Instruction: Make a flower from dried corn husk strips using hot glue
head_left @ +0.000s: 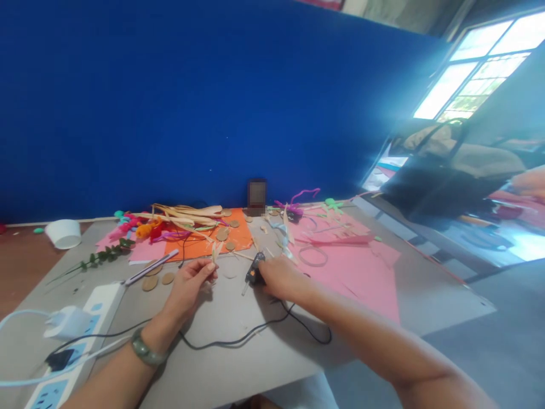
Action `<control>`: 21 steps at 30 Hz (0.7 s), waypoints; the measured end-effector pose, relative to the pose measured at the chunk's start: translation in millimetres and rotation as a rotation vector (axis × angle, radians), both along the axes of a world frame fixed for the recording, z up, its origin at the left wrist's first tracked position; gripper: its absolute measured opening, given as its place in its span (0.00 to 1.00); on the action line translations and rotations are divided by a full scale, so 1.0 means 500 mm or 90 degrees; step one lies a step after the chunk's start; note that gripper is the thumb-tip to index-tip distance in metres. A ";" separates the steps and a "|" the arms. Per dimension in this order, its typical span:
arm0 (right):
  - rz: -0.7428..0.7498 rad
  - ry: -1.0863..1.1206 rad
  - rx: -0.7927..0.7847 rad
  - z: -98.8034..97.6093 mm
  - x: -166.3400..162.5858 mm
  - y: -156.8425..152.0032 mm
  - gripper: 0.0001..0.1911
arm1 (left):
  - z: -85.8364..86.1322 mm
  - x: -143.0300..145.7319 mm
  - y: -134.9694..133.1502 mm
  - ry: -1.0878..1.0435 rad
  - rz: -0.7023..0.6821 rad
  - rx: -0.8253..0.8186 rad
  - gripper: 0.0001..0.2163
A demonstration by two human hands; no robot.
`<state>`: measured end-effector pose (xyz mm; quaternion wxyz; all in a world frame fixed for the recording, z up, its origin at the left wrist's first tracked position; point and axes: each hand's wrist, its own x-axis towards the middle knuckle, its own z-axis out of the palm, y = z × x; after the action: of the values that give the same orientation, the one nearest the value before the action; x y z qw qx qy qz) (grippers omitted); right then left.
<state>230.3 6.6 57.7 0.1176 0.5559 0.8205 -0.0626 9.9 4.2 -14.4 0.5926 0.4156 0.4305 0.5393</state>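
My left hand (193,282) pinches a pale, thin strip of dried husk or similar material (214,253) upright between thumb and fingers. To its right, my right hand (279,276) is closed around a black glue gun (254,271), whose nozzle points down toward the tabletop. Most of the right fingers are hidden behind the hand. A black cord (255,328) loops under the right forearm and runs left past my left wrist. Round wooden discs (150,283) lie left of my left hand, next to a scissors-like or pen-like tool (151,267).
A white power strip (104,301) with plugs stands at the left front. Orange paper (242,236) and pink sheets (366,278) cover the back and right, under craft scraps. Pale strips (191,215), a green sprig (97,257), a white cup (63,234) and a blue partition (213,113) lie beyond.
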 end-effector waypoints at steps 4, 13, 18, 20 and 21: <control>-0.042 0.002 0.032 -0.032 0.012 -0.027 0.21 | -0.002 0.002 0.003 -0.048 -0.001 -0.003 0.10; -0.142 0.479 0.134 0.010 0.059 -0.041 0.13 | 0.004 0.008 0.001 -0.062 -0.018 0.017 0.11; -0.095 0.699 -0.077 0.048 0.042 -0.064 0.15 | 0.015 0.010 -0.008 -0.084 -0.038 -0.005 0.11; -0.091 0.705 -0.118 0.051 0.033 -0.066 0.16 | 0.021 0.010 -0.011 -0.080 -0.045 -0.007 0.11; -0.092 0.702 -0.122 0.051 0.029 -0.066 0.17 | 0.023 0.010 -0.012 -0.076 -0.051 -0.006 0.11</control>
<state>244.9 -26.3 83.1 -0.2831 0.4827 0.7109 -0.4260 15.1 -1.6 -3.0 0.6401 0.3967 0.3797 0.5373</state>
